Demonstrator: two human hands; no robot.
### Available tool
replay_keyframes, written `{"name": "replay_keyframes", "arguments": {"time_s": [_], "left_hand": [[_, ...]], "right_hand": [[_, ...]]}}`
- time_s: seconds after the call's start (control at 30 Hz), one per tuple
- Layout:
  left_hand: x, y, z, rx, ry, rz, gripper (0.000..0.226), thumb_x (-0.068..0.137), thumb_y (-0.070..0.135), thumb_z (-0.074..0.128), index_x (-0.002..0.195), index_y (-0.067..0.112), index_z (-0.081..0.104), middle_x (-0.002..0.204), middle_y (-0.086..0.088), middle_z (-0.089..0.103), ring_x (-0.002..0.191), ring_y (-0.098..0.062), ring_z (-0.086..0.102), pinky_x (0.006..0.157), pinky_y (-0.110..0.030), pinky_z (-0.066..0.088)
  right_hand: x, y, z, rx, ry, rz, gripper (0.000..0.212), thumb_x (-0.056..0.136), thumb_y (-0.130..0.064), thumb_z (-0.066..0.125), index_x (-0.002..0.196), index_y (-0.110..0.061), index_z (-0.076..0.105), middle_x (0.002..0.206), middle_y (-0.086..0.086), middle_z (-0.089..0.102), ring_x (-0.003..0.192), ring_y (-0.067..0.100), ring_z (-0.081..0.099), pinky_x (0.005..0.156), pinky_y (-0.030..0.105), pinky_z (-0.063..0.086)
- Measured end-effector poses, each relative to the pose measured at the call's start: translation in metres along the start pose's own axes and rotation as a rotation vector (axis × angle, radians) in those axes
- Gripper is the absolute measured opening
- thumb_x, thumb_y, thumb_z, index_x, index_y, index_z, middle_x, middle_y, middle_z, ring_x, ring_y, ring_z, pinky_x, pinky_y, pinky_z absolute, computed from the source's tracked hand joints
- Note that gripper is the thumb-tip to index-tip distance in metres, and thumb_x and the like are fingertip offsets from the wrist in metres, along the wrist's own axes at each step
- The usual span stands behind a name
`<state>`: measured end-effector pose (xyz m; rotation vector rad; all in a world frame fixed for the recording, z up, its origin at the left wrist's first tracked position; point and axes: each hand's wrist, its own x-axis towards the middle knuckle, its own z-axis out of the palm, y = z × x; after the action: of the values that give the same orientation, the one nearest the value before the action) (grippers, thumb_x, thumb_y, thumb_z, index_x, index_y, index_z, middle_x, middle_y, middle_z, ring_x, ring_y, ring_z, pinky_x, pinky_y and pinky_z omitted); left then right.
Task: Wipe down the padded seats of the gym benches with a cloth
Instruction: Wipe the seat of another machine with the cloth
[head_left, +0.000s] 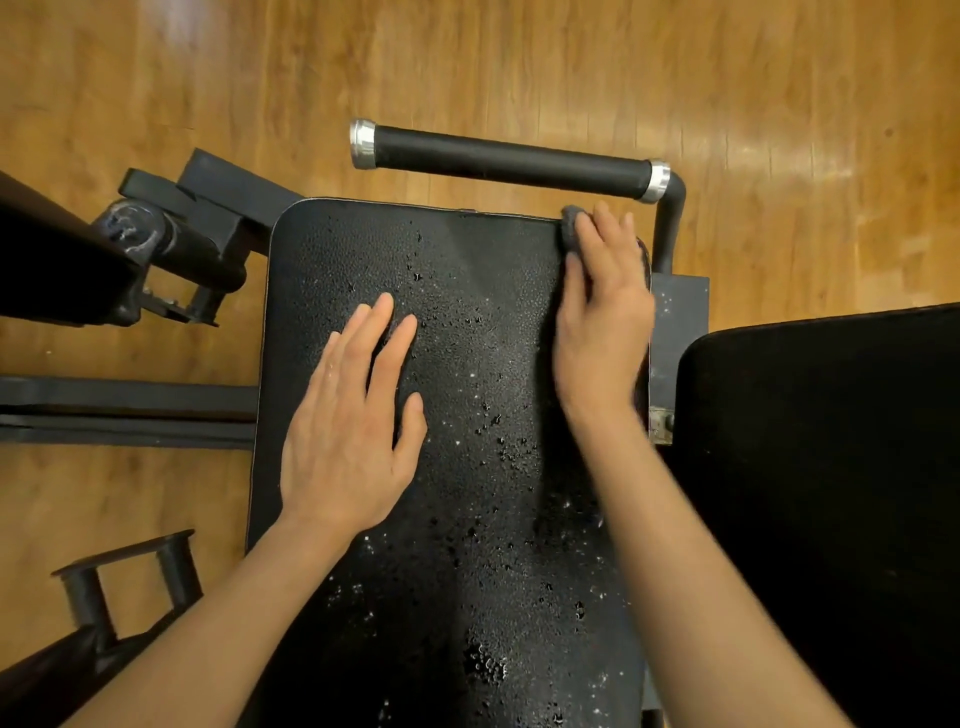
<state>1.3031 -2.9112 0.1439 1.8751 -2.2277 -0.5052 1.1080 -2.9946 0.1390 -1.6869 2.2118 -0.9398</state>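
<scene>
Two bare forearms reach over a wet black padded seat (467, 415) running lengthwise away from the viewer. Left hand (353, 415) lies flat, fingers straight. Right hand (602, 312) presses a grey cloth (571, 221) at the far right corner; unwiped droplets lie leftward and nearer.

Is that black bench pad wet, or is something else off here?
Yes, droplets bead across the padded seat, thickest down its middle, so it is not yet wiped dry. The right hand presses a grey cloth at the far right corner; the left hand rests flat. No damage shows.
</scene>
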Motion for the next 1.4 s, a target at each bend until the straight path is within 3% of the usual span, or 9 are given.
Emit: {"name": "replay_keyframes", "arguments": {"time_s": [0.07, 0.23, 0.37, 0.5, 0.7, 0.9, 1.1, 1.23, 1.4], "left_hand": [[-0.001, 0.001, 0.0, 0.008, 0.0, -0.001, 0.059, 0.099, 0.027, 0.038, 0.155, 0.011, 0.027, 0.165, -0.008, 0.019, 0.153, -0.024, 0.017, 0.126, -0.033, 0.006], [0.0, 0.001, -0.001, 0.005, -0.003, -0.003, 0.059, 0.099, 0.028, 0.037, 0.155, 0.01, 0.028, 0.165, -0.008, 0.02, 0.153, -0.024, 0.018, 0.126, -0.033, 0.007], [-0.001, 0.0, 0.002, -0.001, -0.001, -0.001, 0.059, 0.1, 0.027, 0.038, 0.155, 0.011, 0.027, 0.165, -0.008, 0.019, 0.153, -0.023, 0.017, 0.126, -0.035, 0.009], [-0.001, 0.0, -0.002, -0.006, -0.011, -0.01, 0.06, 0.1, 0.029, 0.038, 0.156, 0.013, 0.025, 0.165, -0.006, 0.017, 0.154, -0.021, 0.015, 0.125, -0.03, 0.004], [-0.001, 0.0, 0.0, -0.005, 0.005, -0.002, 0.059, 0.1, 0.029, 0.037, 0.155, 0.011, 0.027, 0.165, -0.008, 0.02, 0.153, -0.023, 0.017, 0.125, -0.034, 0.008], [-0.001, 0.001, -0.002, -0.005, 0.007, -0.004, 0.059, 0.1, 0.029, 0.036, 0.155, 0.012, 0.027, 0.165, -0.008, 0.019, 0.154, -0.022, 0.016, 0.125, -0.034, 0.008], [-0.002, 0.001, 0.0, 0.005, 0.043, 0.013, 0.057, 0.1, 0.027, 0.039, 0.153, 0.008, 0.031, 0.164, -0.008, 0.022, 0.153, -0.023, 0.018, 0.125, -0.033, 0.008], [-0.003, 0.001, -0.001, -0.001, 0.043, 0.014, 0.057, 0.101, 0.028, 0.038, 0.154, 0.008, 0.031, 0.164, -0.009, 0.021, 0.153, -0.023, 0.018, 0.126, -0.035, 0.011], [-0.003, -0.001, 0.002, -0.008, 0.059, 0.018, 0.058, 0.1, 0.03, 0.035, 0.154, 0.008, 0.03, 0.164, -0.007, 0.021, 0.153, -0.022, 0.018, 0.126, -0.034, 0.01]], "right_hand": [[-0.012, -0.037, 0.021, -0.028, 0.053, 0.019, 0.033, 0.095, -0.005, 0.056, 0.127, -0.004, 0.063, 0.139, 0.01, 0.057, 0.138, 0.03, 0.043, 0.119, 0.038, 0.026], [-0.001, -0.027, 0.022, -0.071, -0.245, -0.485, 0.035, 0.094, -0.005, 0.061, 0.128, -0.006, 0.063, 0.137, 0.011, 0.058, 0.132, 0.029, 0.05, 0.113, 0.043, 0.038], [-0.005, -0.026, 0.015, -0.017, -0.146, -0.142, 0.036, 0.099, -0.009, 0.051, 0.134, -0.006, 0.058, 0.145, 0.008, 0.051, 0.142, 0.027, 0.036, 0.119, 0.041, 0.028], [-0.064, -0.027, -0.009, -0.02, -0.249, -0.25, 0.036, 0.1, -0.008, 0.052, 0.136, -0.006, 0.056, 0.147, 0.006, 0.049, 0.144, 0.025, 0.033, 0.121, 0.039, 0.023], [0.0, -0.048, 0.035, 0.005, -0.165, -0.167, 0.033, 0.1, -0.01, 0.05, 0.131, -0.005, 0.061, 0.14, 0.009, 0.056, 0.14, 0.029, 0.039, 0.12, 0.033, 0.02], [-0.064, -0.028, -0.009, 0.014, -0.337, -0.31, 0.036, 0.099, -0.009, 0.053, 0.134, -0.006, 0.058, 0.144, 0.008, 0.052, 0.142, 0.027, 0.037, 0.121, 0.037, 0.021], [-0.002, -0.056, 0.04, 0.035, -0.21, -0.244, 0.032, 0.098, -0.006, 0.051, 0.128, -0.005, 0.063, 0.137, 0.009, 0.059, 0.137, 0.03, 0.043, 0.118, 0.044, 0.029], [-0.064, -0.04, 0.011, 0.022, -0.345, -0.359, 0.035, 0.097, -0.005, 0.055, 0.132, -0.005, 0.06, 0.142, 0.009, 0.054, 0.14, 0.03, 0.04, 0.12, 0.042, 0.024], [-0.003, -0.059, 0.042, 0.055, -0.295, -0.344, 0.031, 0.098, -0.007, 0.051, 0.126, -0.007, 0.064, 0.136, 0.007, 0.059, 0.137, 0.031, 0.043, 0.116, 0.047, 0.031]]}}
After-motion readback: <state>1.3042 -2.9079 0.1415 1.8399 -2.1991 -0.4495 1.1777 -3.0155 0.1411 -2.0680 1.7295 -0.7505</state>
